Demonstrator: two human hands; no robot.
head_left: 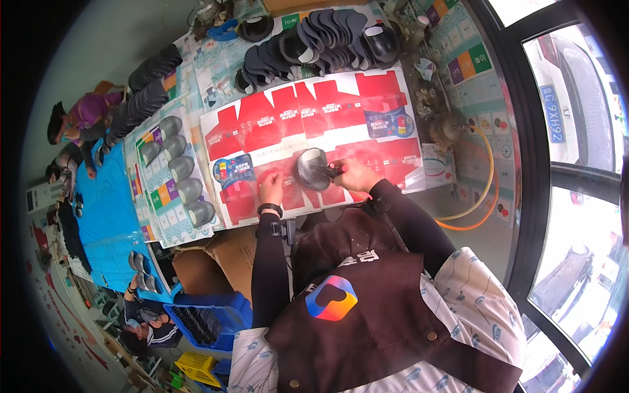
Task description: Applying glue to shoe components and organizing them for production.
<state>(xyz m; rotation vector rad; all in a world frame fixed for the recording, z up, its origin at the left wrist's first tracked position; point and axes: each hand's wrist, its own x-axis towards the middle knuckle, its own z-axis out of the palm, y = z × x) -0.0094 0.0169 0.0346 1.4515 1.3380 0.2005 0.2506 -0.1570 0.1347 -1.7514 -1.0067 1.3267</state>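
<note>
A dark grey, rounded piece shaped like a shoe's toe, with a pale patch at its top [313, 168], rests on the red and white printed sheet [275, 167]. My right hand [359, 177] is closed around a small black and red tool [337, 168], whose front end reaches the grey piece. The exact kind of tool is hard to make out. To the left of the piece, my left hand [271, 190] hovers low over the sheet, apart from it. Its fingers are bunched together, and whatever may be between them is hidden.
Rows of dark toe-shaped pieces [327, 39] stand at the back, and grey ones [177, 167] lie at left. Yellow and orange hoses [488, 177] hang at right by the window. A blue crate [229, 321] and cardboard box [229, 262] sit below. Other people work at left.
</note>
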